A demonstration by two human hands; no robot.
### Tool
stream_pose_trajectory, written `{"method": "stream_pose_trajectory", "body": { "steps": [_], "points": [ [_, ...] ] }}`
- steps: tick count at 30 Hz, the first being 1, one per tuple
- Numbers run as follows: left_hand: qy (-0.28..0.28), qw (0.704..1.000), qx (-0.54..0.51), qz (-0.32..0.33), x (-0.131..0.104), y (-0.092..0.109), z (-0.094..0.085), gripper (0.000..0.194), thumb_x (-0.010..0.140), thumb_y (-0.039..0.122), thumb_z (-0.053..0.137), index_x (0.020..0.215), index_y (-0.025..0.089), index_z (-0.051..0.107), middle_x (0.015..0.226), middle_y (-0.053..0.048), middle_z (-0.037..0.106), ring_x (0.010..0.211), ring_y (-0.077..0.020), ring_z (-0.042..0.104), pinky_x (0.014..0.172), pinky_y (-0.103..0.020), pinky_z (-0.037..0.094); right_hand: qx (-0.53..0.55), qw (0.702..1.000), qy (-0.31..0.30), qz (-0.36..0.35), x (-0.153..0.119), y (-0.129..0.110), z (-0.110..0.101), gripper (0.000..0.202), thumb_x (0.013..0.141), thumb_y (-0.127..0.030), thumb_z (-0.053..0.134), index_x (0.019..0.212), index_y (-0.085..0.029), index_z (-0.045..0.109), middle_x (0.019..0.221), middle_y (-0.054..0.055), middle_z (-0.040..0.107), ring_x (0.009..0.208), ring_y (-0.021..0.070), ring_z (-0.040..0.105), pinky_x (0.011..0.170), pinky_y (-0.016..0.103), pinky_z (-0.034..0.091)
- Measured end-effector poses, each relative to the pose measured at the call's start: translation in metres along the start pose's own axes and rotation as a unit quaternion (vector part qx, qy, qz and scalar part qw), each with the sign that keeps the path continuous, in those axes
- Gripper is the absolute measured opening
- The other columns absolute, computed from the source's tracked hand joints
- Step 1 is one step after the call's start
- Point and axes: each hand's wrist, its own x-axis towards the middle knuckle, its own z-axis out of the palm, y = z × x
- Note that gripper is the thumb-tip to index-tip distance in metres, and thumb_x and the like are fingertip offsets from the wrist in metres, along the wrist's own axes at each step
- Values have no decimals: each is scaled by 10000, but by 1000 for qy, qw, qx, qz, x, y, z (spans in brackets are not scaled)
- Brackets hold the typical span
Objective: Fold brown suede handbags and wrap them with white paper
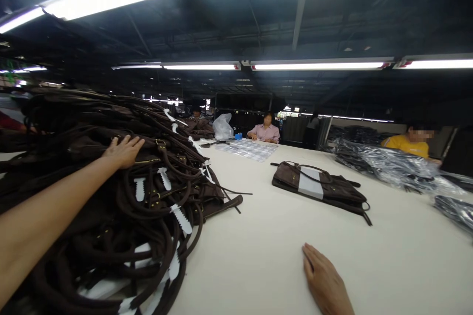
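Observation:
My left hand (124, 151) rests on a tall pile of dark brown handbags (84, 133), its fingers spread over one of the bags. Looped handles stick out of the pile's right side, with white toothed strips (181, 219) hanging among them. Low over the white table, apart from any bag, is my right hand (325, 275), its fingers stretched out and nothing seen in it. Beyond it a single brown handbag (288, 177) lies flat, with a pale band (311, 183) around its middle and its handles folded over the top.
Clear plastic sheets (247, 149) lie at the table's far end, near a white plastic bag (222, 126) and a small blue object (238, 136). Along the right edge are plastic-wrapped dark goods (391, 162). A person in pink (266, 133) and one in yellow (406, 145) are across the table (251, 251).

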Motion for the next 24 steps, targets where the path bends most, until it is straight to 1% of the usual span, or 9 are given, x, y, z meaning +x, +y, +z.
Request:
{"method": "stream_pose_trajectory", "body": {
  "steps": [3,5,8,11,13,15,17,20,24],
  "points": [
    [-6,1000,4,11,13,-8,7,477,889,299,642,1334,175,522,1437,-128,483,1345,-313,447,1123,-613,374,-9,1000,-4,13,1,0,0,509,932,-317,345,1293,-155,666,1411,59,578,1330,246,534,1174,416,393],
    [-9,1000,8,12,21,-7,8,446,899,311,628,1310,164,535,1371,-125,533,1291,-292,497,1097,-583,412,-17,1000,-13,23,2,-1,-1,523,937,-327,333,1311,-151,653,1422,53,568,1339,243,525,1180,418,384],
    [-24,1000,4,9,29,1,10,351,919,344,601,1198,132,588,1222,-111,611,1156,-245,581,1005,-501,496,-27,999,-21,35,3,-4,-5,525,940,-321,330,1327,-149,640,1429,47,563,1344,236,520,1182,411,380],
    [-59,998,-10,13,31,12,16,310,927,389,584,1076,120,627,1096,-90,655,1051,-209,621,950,-447,520,-38,998,-19,37,4,-9,-9,511,943,-286,330,1320,-146,646,1419,52,574,1337,225,527,1171,387,393],
    [-83,996,-19,11,29,18,19,339,932,419,569,1093,127,628,1069,-85,666,1010,-201,634,937,-438,520,-48,998,-16,37,6,-14,-12,504,940,-255,334,1319,-138,645,1414,60,579,1332,223,531,1164,378,399],
    [-105,994,-23,9,27,21,19,375,938,437,552,1151,134,615,1085,-89,668,1003,-201,639,939,-438,516,-55,998,-14,39,8,-18,-13,499,930,-225,348,1322,-125,640,1410,70,582,1329,224,534,1160,376,401],
    [-131,991,-21,6,27,24,14,393,940,444,545,1177,137,611,1109,-95,669,1018,-205,640,954,-442,507,-55,998,-11,40,10,-22,-14,496,921,-202,360,1324,-114,635,1405,81,587,1323,227,538,1160,374,395],
    [-162,987,-10,4,29,28,-1,405,942,443,542,1204,142,606,1148,-101,667,1044,-209,638,978,-447,492,-47,998,-9,40,13,-27,-16,489,917,-180,371,1324,-111,633,1403,90,589,1323,229,536,1167,370,374],
    [-177,984,3,7,28,40,-24,362,943,389,554,1202,143,613,1144,-97,673,1037,-206,644,964,-436,504,-37,998,-22,42,18,-33,-20,479,919,-162,383,1330,-117,625,1413,95,581,1334,227,520,1173,361,350]
  ]
}}
